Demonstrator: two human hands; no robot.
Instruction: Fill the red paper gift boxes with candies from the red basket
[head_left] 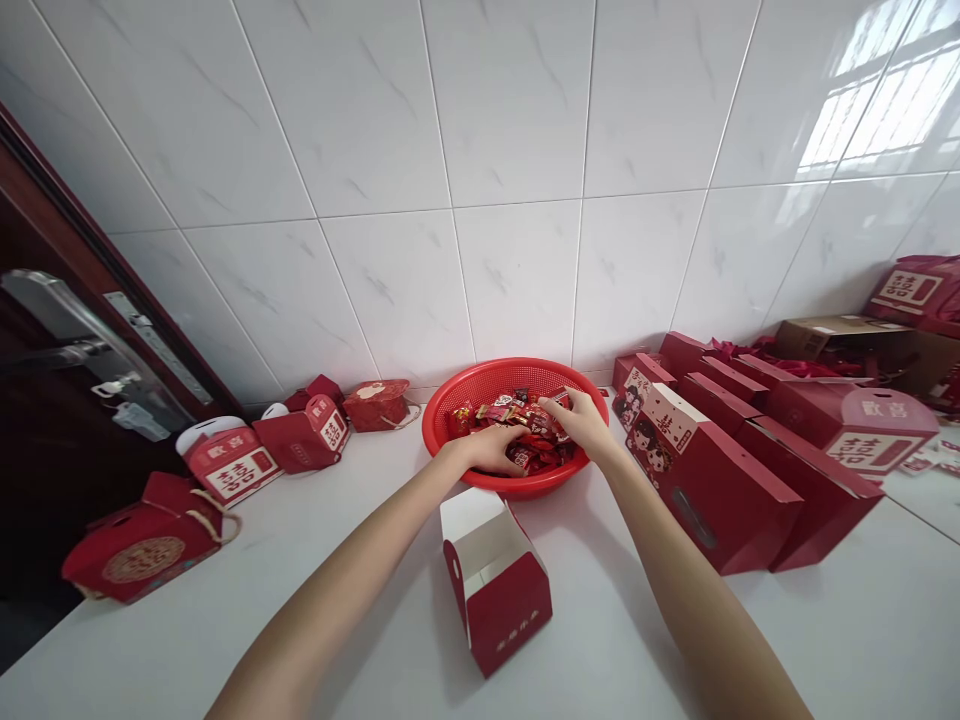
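A red plastic basket (pixel 442 450) holds many small wrapped candies (pixel 536 418), mostly red with some gold. Inside its near side, my left hand (pixel 495 448) has its fingers curled around candies, the fingertips partly hidden among them. My right hand (pixel 585 425) reaches over the basket's right rim and pinches a red wrapped candy (pixel 561 398) between thumb and fingers. In front of the basket, between my forearms, stands an open dark red gift box (pixel 510 612) with a white inside. Its lid flaps are up, and the visible part of its inside shows bare white card.
Closed red gift boxes (pixel 300 438) and a rope-handled box (pixel 146 545) stand on the left of the white table (pixel 360 640). Rows of taller red boxes (pixel 724 490) and a cardboard carton (pixel 840 335) occupy the right. Behind rises a tiled wall (pixel 517 270); a door handle (pixel 67 310) is far left.
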